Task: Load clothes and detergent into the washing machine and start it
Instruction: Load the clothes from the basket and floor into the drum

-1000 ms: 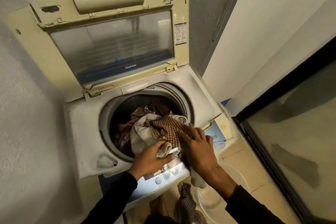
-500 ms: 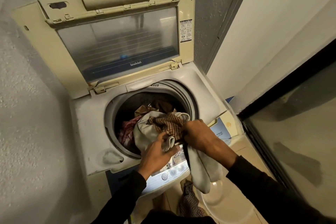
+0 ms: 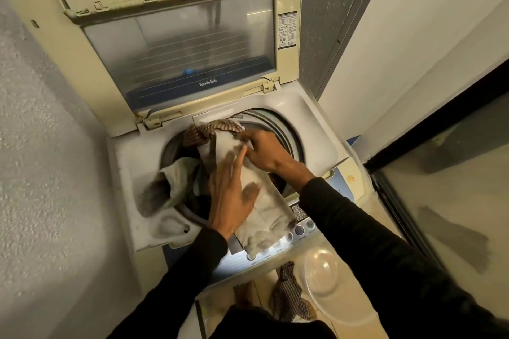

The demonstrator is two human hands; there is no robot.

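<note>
Between the rough wall and the glass door stood the top-loading washing machine [image 3: 275, 107], its lid [image 3: 176, 36] propped up and its drum [image 3: 278, 129] part full. Half a second before, the beige garment [image 3: 259, 190] had hung bunched at the drum's front edge; now it lay stretched over the opening, its near end draped across the control panel [image 3: 300, 228], with a checked cloth [image 3: 212, 129] at its far end. The left hand [image 3: 234, 190] had flattened, fingers straight, pressing the garment down, its grip released. The right hand [image 3: 264, 151] pinched the fabric near the far rim. Loading looked unfinished: another checked cloth [image 3: 289, 294] lay on the floor beside a clear basin [image 3: 322, 272]. No detergent was in view.
</note>
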